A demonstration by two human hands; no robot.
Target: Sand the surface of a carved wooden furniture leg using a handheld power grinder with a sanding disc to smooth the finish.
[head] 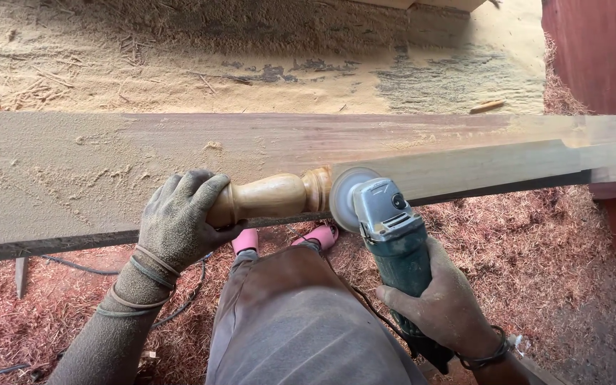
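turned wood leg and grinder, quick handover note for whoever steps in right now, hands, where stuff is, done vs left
Left hand: wrapped round the rounded end of the turned wood leg, which lies on a dusty plank.
Right hand: gripping the green angle grinder, its disc against the leg's ringed collar.
Done: rounded end and collar look shaped and smooth.
Left: the long section to the right is square; whether it needs work I cannot tell.
Sawdust covers the floor; a cable trails below.
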